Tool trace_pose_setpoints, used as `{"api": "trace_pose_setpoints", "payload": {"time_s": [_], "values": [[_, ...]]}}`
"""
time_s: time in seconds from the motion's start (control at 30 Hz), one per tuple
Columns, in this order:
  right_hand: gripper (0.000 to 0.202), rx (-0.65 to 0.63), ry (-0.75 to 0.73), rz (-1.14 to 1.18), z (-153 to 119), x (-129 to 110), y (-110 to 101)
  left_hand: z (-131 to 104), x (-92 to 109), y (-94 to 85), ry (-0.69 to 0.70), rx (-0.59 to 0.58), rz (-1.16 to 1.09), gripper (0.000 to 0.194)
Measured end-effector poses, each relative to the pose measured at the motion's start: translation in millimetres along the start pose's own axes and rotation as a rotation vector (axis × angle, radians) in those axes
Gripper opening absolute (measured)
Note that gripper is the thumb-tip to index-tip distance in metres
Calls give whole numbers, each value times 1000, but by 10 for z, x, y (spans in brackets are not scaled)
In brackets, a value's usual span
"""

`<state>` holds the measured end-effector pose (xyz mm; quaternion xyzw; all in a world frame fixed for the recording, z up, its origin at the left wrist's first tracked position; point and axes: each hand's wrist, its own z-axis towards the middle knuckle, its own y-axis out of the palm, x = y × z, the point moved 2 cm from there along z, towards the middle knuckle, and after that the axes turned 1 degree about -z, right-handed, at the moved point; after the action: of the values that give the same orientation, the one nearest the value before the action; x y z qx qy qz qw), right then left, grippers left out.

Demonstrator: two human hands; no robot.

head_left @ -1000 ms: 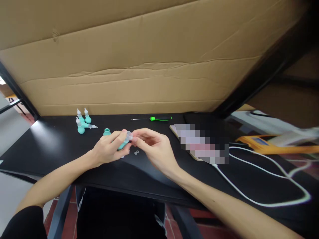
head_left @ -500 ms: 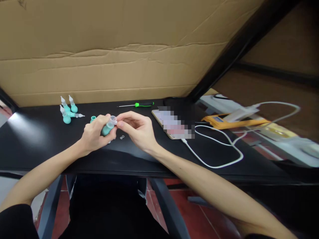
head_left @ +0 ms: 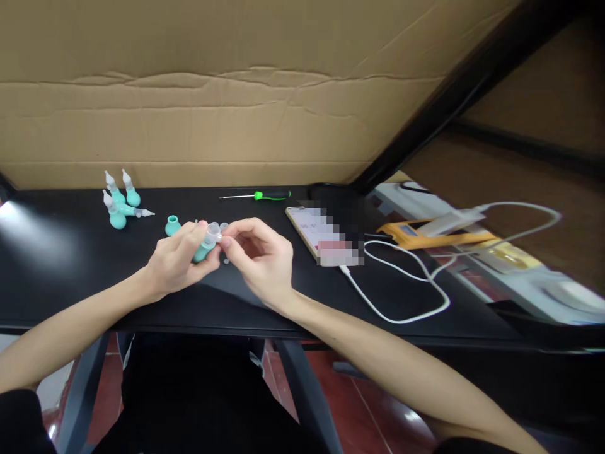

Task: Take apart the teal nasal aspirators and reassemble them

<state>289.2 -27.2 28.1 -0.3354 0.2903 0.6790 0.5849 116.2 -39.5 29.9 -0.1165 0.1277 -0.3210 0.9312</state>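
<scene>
more of the open teal bulb shows past the left hand than half a second ago, while the small ring near the right fingers has gone from sight. the left hand's grip is closed around the held teal bulb, hiding much of it; the right hand has its fingertips pinched at the clear collar on top, and what lies between them is too small to tell. blocky pixels mask part of the phone. four tipped bulbs cluster on the black table, left of the screwdriver. cardboard rises behind; red tiles show below.
</scene>
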Motion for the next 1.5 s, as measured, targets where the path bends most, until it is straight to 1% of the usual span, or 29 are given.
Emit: {"api": "trace_pose_setpoints", "payload": {"time_s": [0.1,0.2,0.27,0.33,0.4,0.47,0.53,0.6,0.67,0.73,0.8,0.93,1.03,1.1,1.13,1.23,1.33,1.43,1.5], "values": [[11,28,-84,-154,-36,-13,12,34,32,-23,77,19,51,33],[13,51,-132,-287,-39,-18,21,62,67,-33,76,-27,72,36],[16,55,-166,-312,-29,-23,23,69,93,-39,56,-47,81,34],[17,37,-184,-255,-13,-24,18,68,108,-39,37,-48,85,29],[20,-7,-148,-153,13,-14,8,61,92,-28,-1,-39,65,27],[27,-51,-71,-48,47,4,-6,50,45,-2,-42,-32,-8,30],[33,-92,-9,38,83,20,-20,36,-15,32,-45,-29,-133,36],[34,-127,16,91,115,26,-33,21,-72,63,-26,-33,-281,43],[34,-144,16,103,134,23,-42,9,-123,85,-39,-39,-401,44],[34,-138,15,88,139,11,-48,2,-162,97,-73,-58,-473,41],[37,-133,33,59,137,-1,-49,-2,-184,102,-96,-84,-505,39],[45,-161,96,22,135,-8,-44,-1,-182,102,-118,-106,-523,35],[44,-155,104,37,138,-3,-52,-1,-153,99,-232,-156,-591,31],[44,-146,113,66,141,1,-59,-3,-133,86,-331,-195,-656,32],[44,-149,125,84,143,2,-62,-2,-124,75,-359,-212,-680,32],[46,-193,176,128,151,2,-69,9,-105,37,-362,-271,-736,29],[39,-252,201,175,155,-9,-85,26,-100,13,-372,-320,-838,28],[30,-265,201,196,150,-21,-112,37,-97,5,-437,-359,-926,28],[29,-265,209,173,145,-26,-127,36,-91,4,-490,-384,-941,27]]}}
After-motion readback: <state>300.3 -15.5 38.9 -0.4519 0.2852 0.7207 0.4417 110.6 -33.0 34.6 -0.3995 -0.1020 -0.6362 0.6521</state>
